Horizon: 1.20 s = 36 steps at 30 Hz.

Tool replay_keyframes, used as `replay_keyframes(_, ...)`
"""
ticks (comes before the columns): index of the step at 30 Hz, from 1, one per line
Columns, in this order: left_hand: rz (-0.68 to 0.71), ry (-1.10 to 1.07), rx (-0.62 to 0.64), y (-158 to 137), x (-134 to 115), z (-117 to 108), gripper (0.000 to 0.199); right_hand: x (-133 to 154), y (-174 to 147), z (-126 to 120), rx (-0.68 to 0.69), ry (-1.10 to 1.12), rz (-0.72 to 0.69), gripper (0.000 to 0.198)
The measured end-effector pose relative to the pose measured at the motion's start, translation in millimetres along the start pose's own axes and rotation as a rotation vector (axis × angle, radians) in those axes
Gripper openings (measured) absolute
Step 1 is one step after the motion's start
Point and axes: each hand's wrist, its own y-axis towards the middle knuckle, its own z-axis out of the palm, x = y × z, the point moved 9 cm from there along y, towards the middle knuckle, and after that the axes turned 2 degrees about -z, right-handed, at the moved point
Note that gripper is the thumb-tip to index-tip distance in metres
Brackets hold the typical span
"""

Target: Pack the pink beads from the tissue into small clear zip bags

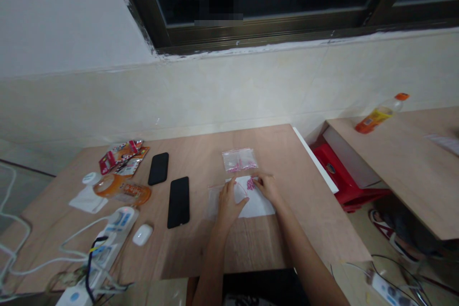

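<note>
A sheet of white paper (260,208) lies on the desk under my hands, with a small cluster of pink beads (250,183) near its far edge. My left hand (226,203) rests on the paper's left side, thumb stretched away from the fingers. A thin red string (243,188) curves between its fingertips and thumb; whether it is gripped does not show. At the right edge of the beads, my right hand (266,186) has thumb and fingertips drawn together; anything pinched there is too small to make out. Beyond the paper lies a clear zip bag (240,158) with pink beads inside.
Left of my hands lie a clear plastic bag (213,201), two black phones (178,202), a white earbud case (142,234), an orange drink bottle (122,189), snack packets (122,155) and a power strip (114,239). A red stool (340,177) stands between the desks.
</note>
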Motion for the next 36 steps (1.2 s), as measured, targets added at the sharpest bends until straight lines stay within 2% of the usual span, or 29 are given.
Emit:
replay_keyframes(6,-0.001,-0.076,-0.05,4.3,0.9,-9.8,0.081,1.4,-0.8,-5.2,-0.026,0.026,0.022,0.024)
replay_keyframes(10,0.026,-0.111,-0.041,5.8,-1.5,-9.5,0.083,10.3,-4.5,-9.9,-0.057,0.228,0.031,0.027)
replay_keyframes(14,0.05,-0.144,-0.027,6.1,-4.9,-5.3,0.084,37.1,-10.4,-7.2,0.017,0.452,0.002,0.03)
replay_keyframes(18,0.072,-0.147,-0.011,5.7,-8.0,-1.8,0.086,64.4,-15.3,-4.9,0.126,0.485,-0.089,0.03)
replay_keyframes(20,0.07,-0.148,-0.013,5.6,-7.8,-2.7,0.085,61.4,-15.8,-8.6,0.095,0.493,-0.075,0.031)
replay_keyframes(23,0.047,-0.207,-0.036,6.4,-5.2,-8.6,0.082,39.1,-17.5,-14.6,-0.003,0.451,0.003,0.031)
replay_keyframes(26,-0.02,-0.383,-0.067,8.8,0.7,-20.0,0.084,16.0,-23.5,-12.9,-0.027,0.31,0.065,0.025)
replay_keyframes(29,-0.107,-0.698,-0.09,9.4,6.8,-34.5,0.084,5.4,-30.4,-8.3,-0.004,0.164,0.077,0.02)
replay_keyframes(32,-0.204,-0.948,-0.05,5.7,11.7,-43.3,0.078,5.1,-34.1,-5.5,0.013,0.056,0.085,0.019)
replay_keyframes(36,-0.245,-1.103,0.023,-0.3,16.1,-47.6,0.074,12.3,-33.5,-6.3,0.01,-0.014,0.085,0.019)
